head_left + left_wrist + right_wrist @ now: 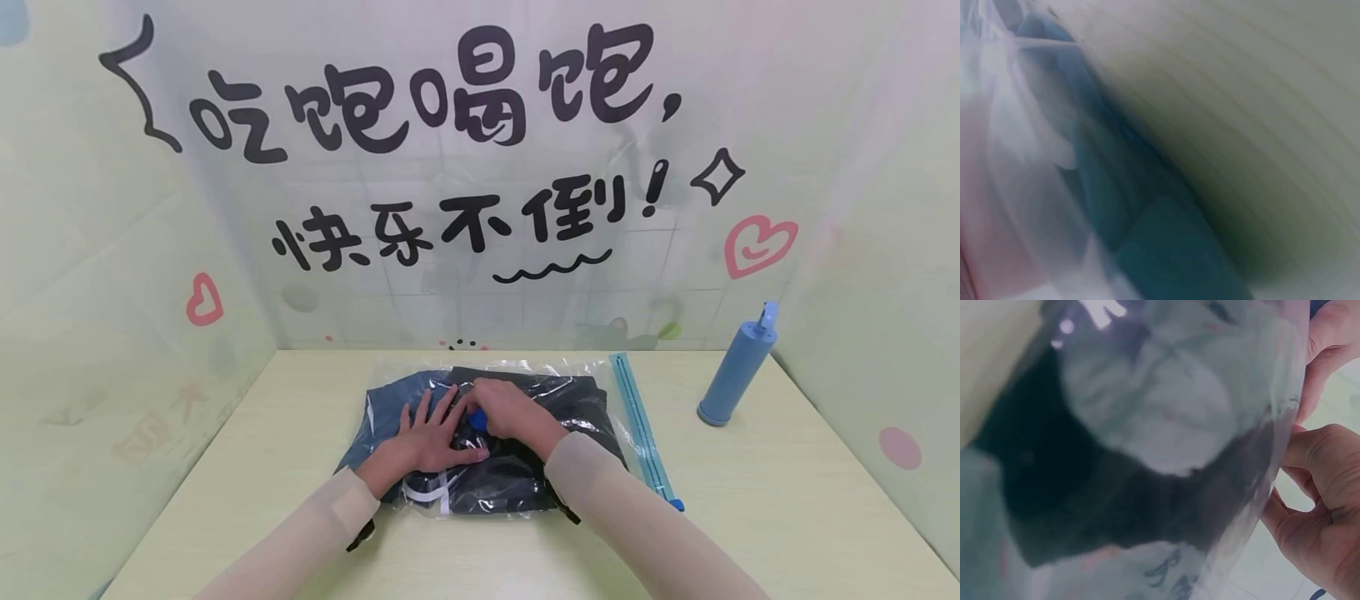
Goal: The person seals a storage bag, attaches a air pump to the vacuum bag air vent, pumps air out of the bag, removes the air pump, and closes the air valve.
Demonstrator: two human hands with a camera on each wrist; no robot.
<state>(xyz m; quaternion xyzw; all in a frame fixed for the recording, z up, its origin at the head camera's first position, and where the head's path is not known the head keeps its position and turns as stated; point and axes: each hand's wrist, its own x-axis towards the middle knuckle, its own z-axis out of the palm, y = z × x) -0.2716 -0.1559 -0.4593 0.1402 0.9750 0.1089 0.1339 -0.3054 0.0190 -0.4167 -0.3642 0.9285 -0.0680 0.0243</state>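
A clear vacuum storage bag [517, 504] lies flat on the table with folded dark and blue clothes [405, 392] inside. My left hand [429, 442] rests on the bag with its fingers spread, beside the round blue valve cap [477, 419]. Curled fingers of my right hand [510, 410] grip that cap from the right and partly hide it. In the right wrist view, the right hand [1329, 506] shows at the right edge, beyond the shiny plastic. The left wrist view is blurred and shows blue cloth [1129, 181] under plastic.
Along the bag's right side runs a teal zip strip [641, 425] with a blue slider [677, 505] at its near end. A blue hand pump [737, 371] stands upright at the table's right. Printed curtain-like walls [480, 317] enclose the back and sides of the table [247, 467].
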